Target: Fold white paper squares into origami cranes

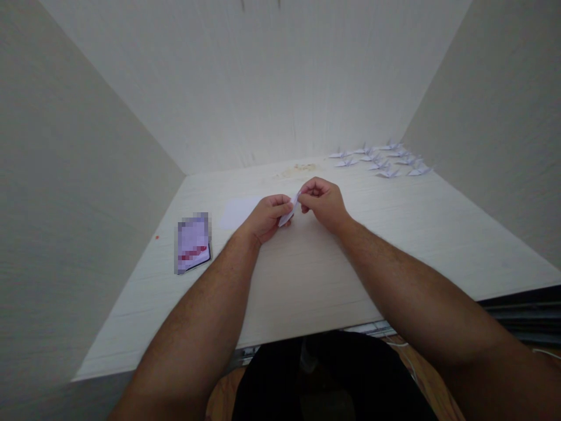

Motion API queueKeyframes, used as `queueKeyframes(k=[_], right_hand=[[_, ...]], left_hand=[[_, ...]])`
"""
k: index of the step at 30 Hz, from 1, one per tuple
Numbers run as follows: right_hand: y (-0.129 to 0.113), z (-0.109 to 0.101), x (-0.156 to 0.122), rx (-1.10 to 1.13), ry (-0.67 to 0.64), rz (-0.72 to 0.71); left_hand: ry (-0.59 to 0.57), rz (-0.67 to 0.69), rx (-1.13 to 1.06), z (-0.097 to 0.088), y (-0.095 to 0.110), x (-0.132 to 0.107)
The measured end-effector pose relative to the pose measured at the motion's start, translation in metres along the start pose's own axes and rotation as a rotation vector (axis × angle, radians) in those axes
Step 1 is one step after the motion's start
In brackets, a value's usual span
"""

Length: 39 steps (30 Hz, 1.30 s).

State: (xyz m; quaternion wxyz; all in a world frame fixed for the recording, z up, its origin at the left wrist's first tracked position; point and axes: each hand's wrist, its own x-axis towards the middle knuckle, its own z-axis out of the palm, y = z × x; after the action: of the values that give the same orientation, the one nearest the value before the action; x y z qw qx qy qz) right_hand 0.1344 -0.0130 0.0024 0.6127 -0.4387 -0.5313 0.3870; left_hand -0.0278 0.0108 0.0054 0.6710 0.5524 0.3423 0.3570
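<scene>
Above the middle of the table, a small piece of folded white paper (287, 217) is held between my two hands. My left hand (269, 216) is closed on its lower part, thumb on top and fingers beneath. With thumb and forefinger, my right hand (322, 199) pinches its upper, narrow end. The folds between the fingertips are partly hidden. White paper sheets (239, 211) lie flat on the table, just behind and left of my left hand, which covers their right part.
Several folded white paper cranes (379, 159) stand grouped at the table's back right. A device with a blurred screen (193, 242) lies at left, near a small orange spot (157, 237). Pale walls enclose the table (307, 292) at the back and both sides.
</scene>
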Motion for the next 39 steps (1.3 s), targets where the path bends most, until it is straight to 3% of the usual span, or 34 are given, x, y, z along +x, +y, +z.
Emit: queueKeyframes(k=[6, 15, 24, 30, 39], right_hand=[[-0.003, 0.001, 0.001, 0.034, 0.035, 0.078], [-0.001, 0.003, 0.001, -0.078, 0.039, 0.075], [-0.005, 0.003, -0.001, -0.107, 0.07, 0.048], [0.001, 0.004, 0.001, -0.08, 0.047, 0.08], [0.01, 0.003, 0.002, -0.129, 0.046, 0.018]], left_hand=[[0.062, 0.061, 0.103, 0.0, -0.007, 0.004], [0.172, 0.197, 0.332, 0.005, -0.005, 0.002], [0.204, 0.216, 0.323, 0.006, -0.007, 0.003], [0.248, 0.257, 0.332, 0.008, -0.004, 0.001], [0.288, 0.321, 0.261, 0.007, -0.009, 0.006]])
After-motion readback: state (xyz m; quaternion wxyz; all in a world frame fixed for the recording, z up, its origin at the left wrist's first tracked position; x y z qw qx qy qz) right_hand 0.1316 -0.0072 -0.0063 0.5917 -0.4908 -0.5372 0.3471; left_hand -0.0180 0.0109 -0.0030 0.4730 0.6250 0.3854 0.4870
